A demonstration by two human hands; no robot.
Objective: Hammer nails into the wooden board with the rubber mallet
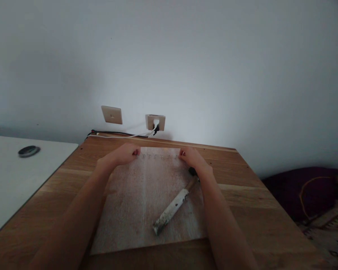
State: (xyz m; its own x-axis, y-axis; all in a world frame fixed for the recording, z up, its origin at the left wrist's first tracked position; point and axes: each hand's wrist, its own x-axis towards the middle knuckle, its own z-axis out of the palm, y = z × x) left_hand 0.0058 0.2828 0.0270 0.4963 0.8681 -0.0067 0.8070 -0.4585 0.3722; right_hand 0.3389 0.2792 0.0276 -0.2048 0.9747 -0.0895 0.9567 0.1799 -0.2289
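A pale, worn wooden board (146, 202) lies flat on the wooden table. Small thin nails (149, 156) stand in a row along its far edge. At the left end of that row, my left hand (125, 153) is closed in a pinch; whatever lies between its fingertips is too small to name. My right hand (192, 156) pinches in the same way at the row's right end, its fingertip contents also hidden. A hammer (171, 210) with a white-wrapped handle rests diagonally on the board, its dark head partly behind my right wrist.
Beyond the wooden table (248, 210) is a wall with a blank plate (112, 114) and a socket (155, 122) holding a plug. White and black cables (115, 136) run along the back edge. A white surface (14, 176) adjoins at left; a purple cushion-like item (304, 191) is at right.
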